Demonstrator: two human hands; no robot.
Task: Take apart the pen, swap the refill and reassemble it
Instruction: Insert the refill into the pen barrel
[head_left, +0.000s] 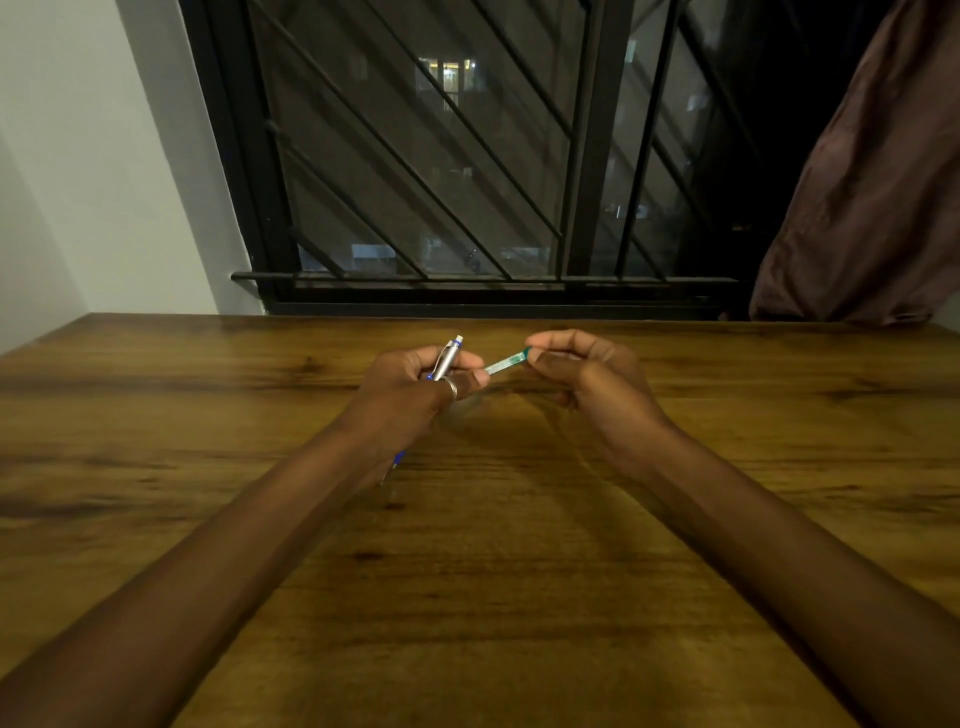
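Wood-grained brown table (467, 571) fills the near and middle of the scene, and both forearms are stretched across it toward the far edge. A silver pen barrel (448, 359) with a white push-button at its far tip is held in the left hand (415, 387), whose fingers are curled closed around it; the barrel is tilted, its button end pointing up and away. A ring (451, 387) is worn on one finger of that hand. A blue pen tip (397, 460) is seen sticking out below the left wrist, near the table; whether it is touching the wood cannot be told. A slim green-and-silver pen part (506, 361) is pinched at its right end between the thumb and fingers of the right hand (582, 374), and its left end is brought up against the fingertips of the left hand. Both hands are raised just above the table, close together, near its middle. Beyond the far edge a dark barred window (467, 156) is seen, with a brown curtain (872, 182) hanging at the right and a white wall (78, 156) at the left.
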